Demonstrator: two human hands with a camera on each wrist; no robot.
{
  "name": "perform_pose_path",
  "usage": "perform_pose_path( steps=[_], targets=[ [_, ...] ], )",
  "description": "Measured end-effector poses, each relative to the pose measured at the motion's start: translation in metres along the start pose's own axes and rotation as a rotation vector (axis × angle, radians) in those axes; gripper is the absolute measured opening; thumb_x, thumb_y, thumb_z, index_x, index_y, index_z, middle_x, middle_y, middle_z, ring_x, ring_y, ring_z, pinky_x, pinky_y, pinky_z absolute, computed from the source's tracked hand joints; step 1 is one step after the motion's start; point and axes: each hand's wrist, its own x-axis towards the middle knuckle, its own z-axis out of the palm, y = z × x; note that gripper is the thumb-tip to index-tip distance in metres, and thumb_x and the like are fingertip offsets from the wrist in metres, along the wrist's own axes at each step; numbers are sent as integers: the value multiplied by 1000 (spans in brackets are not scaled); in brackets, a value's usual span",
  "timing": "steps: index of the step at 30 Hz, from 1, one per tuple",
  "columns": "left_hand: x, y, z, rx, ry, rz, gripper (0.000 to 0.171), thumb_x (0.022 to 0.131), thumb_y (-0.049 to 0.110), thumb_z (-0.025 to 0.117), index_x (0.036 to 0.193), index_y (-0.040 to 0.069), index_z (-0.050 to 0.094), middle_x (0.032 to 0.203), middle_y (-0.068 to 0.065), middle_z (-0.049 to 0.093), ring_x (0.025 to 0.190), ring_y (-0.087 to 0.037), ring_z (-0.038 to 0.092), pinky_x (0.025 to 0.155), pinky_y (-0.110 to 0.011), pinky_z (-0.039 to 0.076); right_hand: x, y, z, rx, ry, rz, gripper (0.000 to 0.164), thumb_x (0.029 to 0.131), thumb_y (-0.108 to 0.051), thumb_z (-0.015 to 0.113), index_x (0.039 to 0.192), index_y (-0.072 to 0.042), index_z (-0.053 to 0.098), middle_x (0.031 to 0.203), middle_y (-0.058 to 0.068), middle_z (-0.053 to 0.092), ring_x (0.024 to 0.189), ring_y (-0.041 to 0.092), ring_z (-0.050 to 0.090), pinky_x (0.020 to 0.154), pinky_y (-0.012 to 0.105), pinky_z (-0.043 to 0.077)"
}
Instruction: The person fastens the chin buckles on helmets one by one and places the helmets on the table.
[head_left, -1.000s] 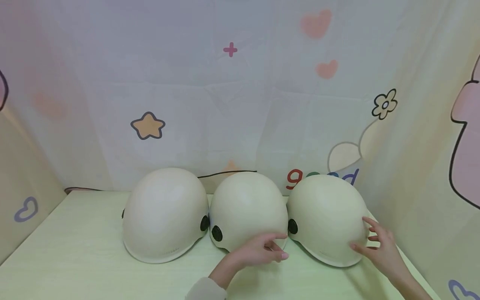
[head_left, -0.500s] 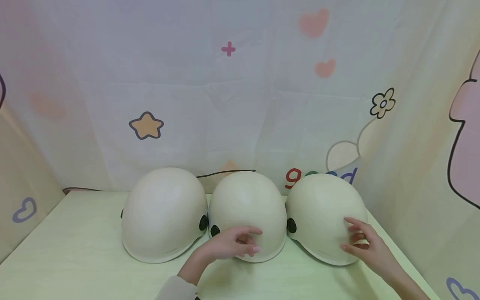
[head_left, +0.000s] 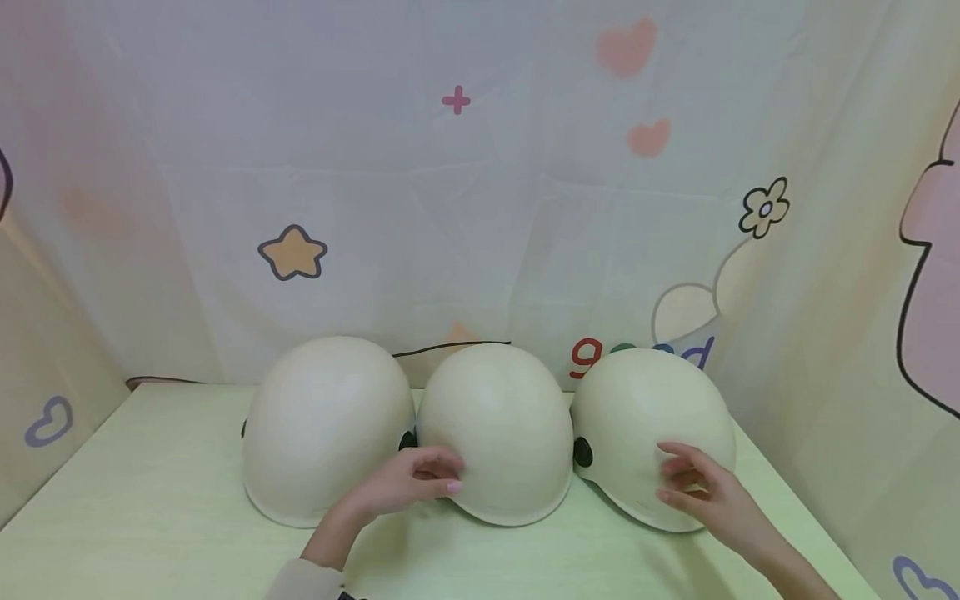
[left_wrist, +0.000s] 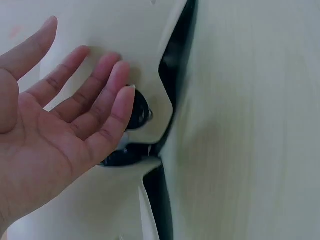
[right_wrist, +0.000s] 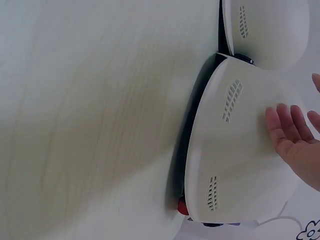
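Note:
Three cream helmets stand side by side on the table: a left helmet [head_left: 326,425], a middle helmet [head_left: 498,425] and a right helmet [head_left: 645,408]. In front of where the left and middle ones meet is my left hand [head_left: 401,483], holding nothing, its fingers loosely bent. The left wrist view shows that palm, with a black round side fitting [left_wrist: 139,111] partly hidden behind the fingertips. My right hand [head_left: 708,496] hovers before the right helmet's front with relaxed fingers and nothing in them. Whether either hand touches a helmet, I cannot tell.
The pale wood-grain table [head_left: 172,492] extends in front of the helmets and to their left. A printed curtain [head_left: 375,208] hangs behind and at both sides. One dark cord [head_left: 450,343] runs behind the helmets. A red part [right_wrist: 183,206] shows under the right helmet's edge.
My left hand has moved left, from before the middle helmet to the gap beside the left one. My right hand has shifted left across the right helmet. The helmets stay in place.

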Motion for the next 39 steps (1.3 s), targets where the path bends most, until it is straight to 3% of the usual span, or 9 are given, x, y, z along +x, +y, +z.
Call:
perform_pose_path(
  steps=[9, 15, 20, 28, 35, 39],
  targets=[
    [-11, -9, -12, 68, 101, -66, 42, 84, 24, 67, 118, 3, 55, 96, -7, 57, 88, -20, 55, 70, -32, 46, 10, -5, 21, 74, -202, -33, 43, 86, -5, 62, 122, 10, 44, 102, 22, 55, 85, 9, 56, 71, 24, 49],
    [-13, -13, -13, 85, 143, -93, 50, 83, 25, 68, 124, 1, 51, 102, -10, 56, 91, -22, 55, 70, -32, 47, 17, -2, 39, 144, -283, 51, 48, 86, -9, 62, 125, 11, 42, 108, 27, 54, 89, 17, 57, 73, 25, 49],
    [-13, -15, -14, 75, 143, -90, 51, 83, 25, 68, 125, 1, 50, 102, -10, 55, 91, -21, 55, 70, -33, 48, 22, 2, 52, 257, -339, 150, 51, 87, -11, 62, 127, 10, 40, 113, 29, 51, 93, 24, 57, 73, 33, 51],
    [-14, -13, -15, 58, 132, -113, 52, 83, 28, 68, 124, 3, 51, 102, -9, 55, 93, -23, 56, 72, -39, 49, 29, 9, 70, 382, -364, 258, 57, 90, -13, 57, 133, 13, 29, 126, 34, 40, 111, 37, 48, 81, 36, 48],
    [-16, -13, -16, 74, 122, -109, 53, 83, 29, 68, 125, 4, 50, 106, -13, 55, 94, -24, 56, 72, -38, 50, 34, 6, 76, 429, -353, 358, 68, 92, -18, 55, 142, 3, 13, 137, 35, 26, 118, 38, 43, 85, 39, 46],
    [-17, -13, -16, 85, 118, -105, 53, 83, 29, 68, 126, 5, 50, 107, -14, 55, 96, -24, 56, 72, -38, 50, 35, 7, 78, 470, -374, 373, 71, 93, -17, 54, 143, 0, 7, 139, 35, 19, 121, 40, 37, 86, 40, 45]
  ],
)
